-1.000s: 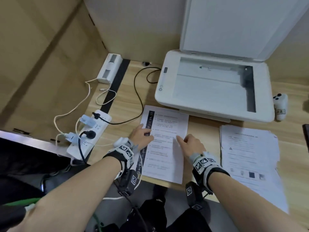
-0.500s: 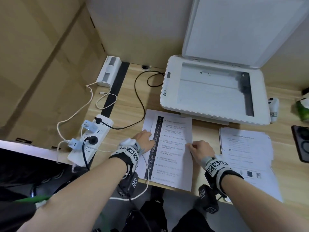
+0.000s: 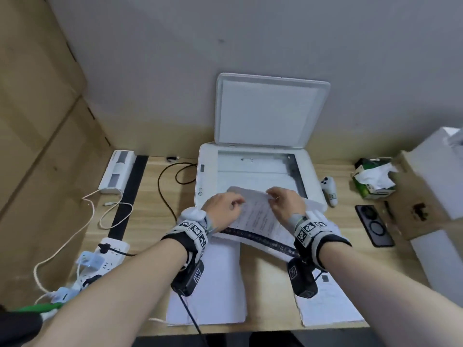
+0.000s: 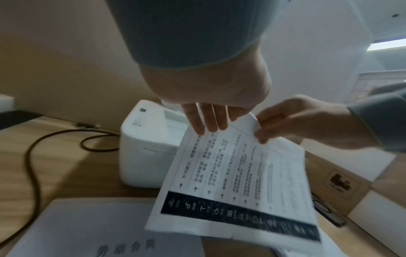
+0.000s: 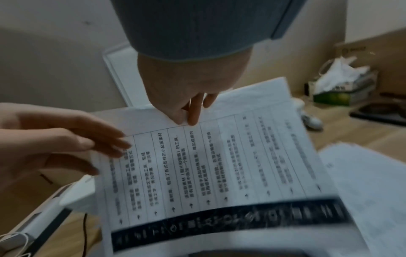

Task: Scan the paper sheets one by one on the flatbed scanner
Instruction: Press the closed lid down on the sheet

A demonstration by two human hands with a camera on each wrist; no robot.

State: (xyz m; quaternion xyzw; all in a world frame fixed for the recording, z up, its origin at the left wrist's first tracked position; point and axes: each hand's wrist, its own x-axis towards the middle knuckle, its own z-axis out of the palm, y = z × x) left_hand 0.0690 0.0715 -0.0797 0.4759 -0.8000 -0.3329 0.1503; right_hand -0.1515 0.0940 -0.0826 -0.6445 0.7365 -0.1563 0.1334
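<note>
The white flatbed scanner [image 3: 253, 171] stands at the back of the desk, its lid [image 3: 268, 111] raised and its glass bare. A printed sheet [image 3: 255, 219] with a dark strip along its near edge hangs tilted in the air over the scanner's front edge. My left hand [image 3: 234, 202] holds its far left edge, and my right hand [image 3: 271, 199] pinches the far edge beside it. The wrist views show the same sheet [image 4: 237, 182] [image 5: 219, 173], with left fingers [image 4: 206, 121] laid on the print and right fingers [image 5: 191, 113] pinching the top edge.
One paper pile [image 3: 215, 284] lies on the desk under my left wrist, another [image 3: 330, 306] at the front right. A power strip [image 3: 110, 251] with cables sits at the left. A tissue box [image 3: 373, 181], phone [image 3: 374, 225] and cardboard box [image 3: 421, 196] lie at the right.
The sheet lay flat on the desk under both hands; now both hands hold it lifted and turned over the scanner's front edge. The head view has tilted upward.
</note>
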